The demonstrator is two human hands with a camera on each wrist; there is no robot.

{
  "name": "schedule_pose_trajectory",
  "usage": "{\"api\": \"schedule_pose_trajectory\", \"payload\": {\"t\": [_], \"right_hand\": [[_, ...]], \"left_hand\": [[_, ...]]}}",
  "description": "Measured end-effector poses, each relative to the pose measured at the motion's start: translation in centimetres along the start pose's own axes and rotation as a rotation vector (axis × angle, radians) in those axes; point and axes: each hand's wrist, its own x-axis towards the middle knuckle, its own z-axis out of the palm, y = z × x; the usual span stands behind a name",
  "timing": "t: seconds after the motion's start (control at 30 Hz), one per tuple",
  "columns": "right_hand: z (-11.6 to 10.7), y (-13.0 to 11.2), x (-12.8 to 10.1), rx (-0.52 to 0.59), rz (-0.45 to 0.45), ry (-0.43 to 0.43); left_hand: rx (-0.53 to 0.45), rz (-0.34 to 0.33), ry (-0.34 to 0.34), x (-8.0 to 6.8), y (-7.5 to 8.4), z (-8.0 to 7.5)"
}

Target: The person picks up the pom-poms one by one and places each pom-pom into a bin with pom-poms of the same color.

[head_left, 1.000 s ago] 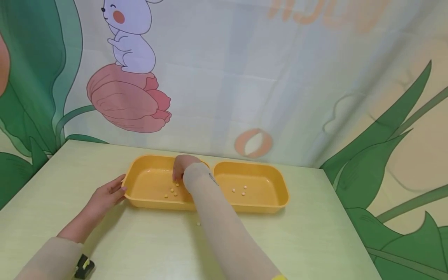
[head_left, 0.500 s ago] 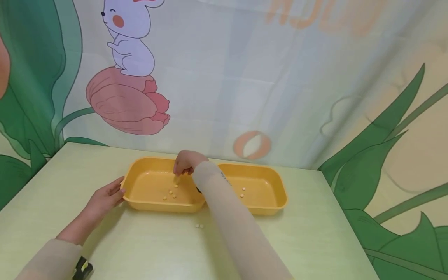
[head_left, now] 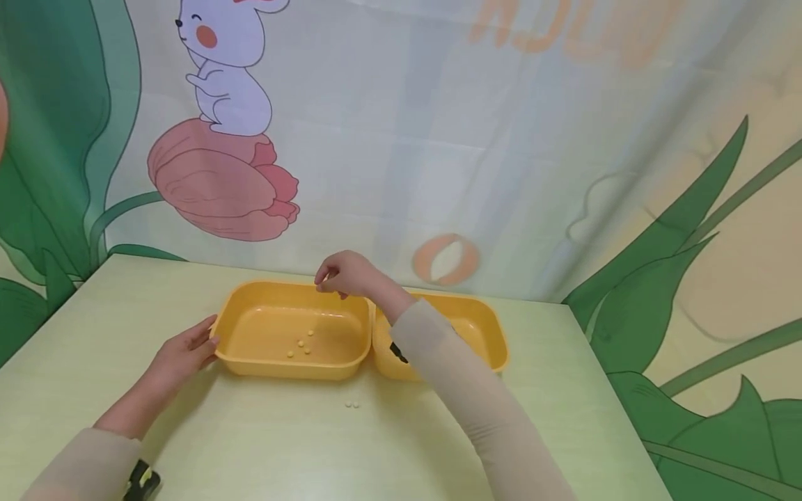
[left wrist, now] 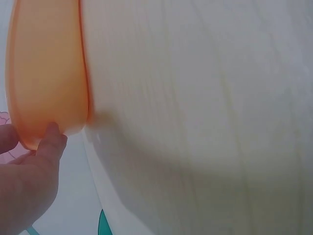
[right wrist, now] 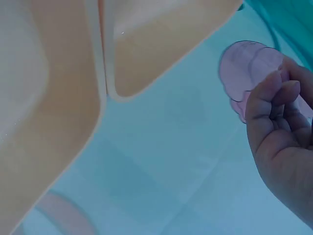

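Left hand (head_left: 182,353): fingers straight, touching left end of left tray (head_left: 263,327).
Right hand (head_left: 346,275): fingertips pinched together above left tray's far rim; anything held too small to see.
Beads (head_left: 302,344): in left tray.
Right tray (head_left: 482,327): just beside, on counter (head_left: 564,390).

We read no legible text: only blurred orange lettering at the top of the backdrop curtain (head_left: 564,35), cut off by the frame and too faint to decipher.

Table (head_left: 564,417): pale green wood-grain top, meeting the backdrop along its far edge.
Backdrop (head_left: 501,139): printed cloth with a white rabbit (head_left: 225,69) sitting on a pink tulip (head_left: 219,188), flanked by big green leaves (head_left: 658,299).
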Motion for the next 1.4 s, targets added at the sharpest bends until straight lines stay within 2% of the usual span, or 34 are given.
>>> {"api": "schedule_pose_trajectory", "payload": {"t": [0.1,0.3,0.47,0.67,0.83,1.0,1.17,1.4], "right_hand": [[0.3,0.7,-2.0,0.077,-0.034,0.067],[2.6,2.8,-6.4,0.198,-0.092,0.123],[4.7,4.6,-9.9,0.234,-0.112,0.190],[7.0,6.4,-12.8,0.220,-0.118,0.178],[9.0,7.8,-13.8,0.176,-0.060,0.132],[10.6,8.7,-13.9,0.211,-0.001,0.111],[11.5,9.0,-13.4,0.264,0.077,0.084],[12.2,9.2,-12.8,0.246,0.116,0.072]], "left_hand": [[0.009,0.003,0.002,0.0,-0.1,-0.1],[0.015,-0.013,0.003,-0.1,-0.3,-0.3],[0.008,-0.008,0.002,0.0,-0.2,-0.3],[0.009,-0.006,-0.001,0.0,0.1,-0.4],[0.005,-0.022,0.000,0.0,0.3,-0.3],[0.018,-0.012,0.001,0.0,0.3,-0.2],[0.037,-0.010,-0.001,-0.2,0.2,-0.3],[0.037,-0.012,-0.002,-0.1,0.3,0.0]]}}
